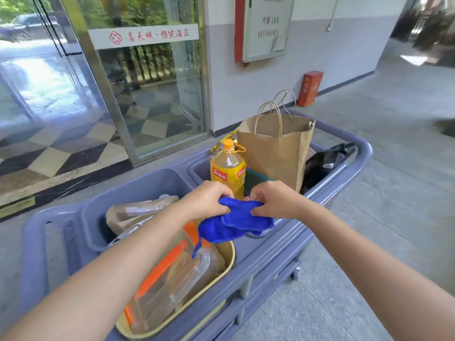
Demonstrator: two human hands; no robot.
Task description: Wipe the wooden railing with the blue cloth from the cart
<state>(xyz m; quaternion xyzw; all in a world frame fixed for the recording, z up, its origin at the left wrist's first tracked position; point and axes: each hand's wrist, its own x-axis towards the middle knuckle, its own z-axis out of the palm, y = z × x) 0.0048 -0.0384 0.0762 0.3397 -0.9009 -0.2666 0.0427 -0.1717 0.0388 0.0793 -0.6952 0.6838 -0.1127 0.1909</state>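
Note:
A blue cloth (235,223) hangs bunched above the grey-blue cart (270,252). My left hand (205,201) pinches its top left edge and my right hand (275,199) pinches its top right edge. Both hands are shut on the cloth, close together over the middle of the cart. A thin strand of the cloth dangles down toward a yellow-rimmed bin. No wooden railing is in view.
The cart holds a brown paper bag (275,146), a yellow bottle with an orange cap (227,168), a black bag (325,163) and a bin of plastic-wrapped items (172,279). Glass doors (147,82) stand left, a wall ahead, with a red box (310,88) by it. Grey floor stretches right.

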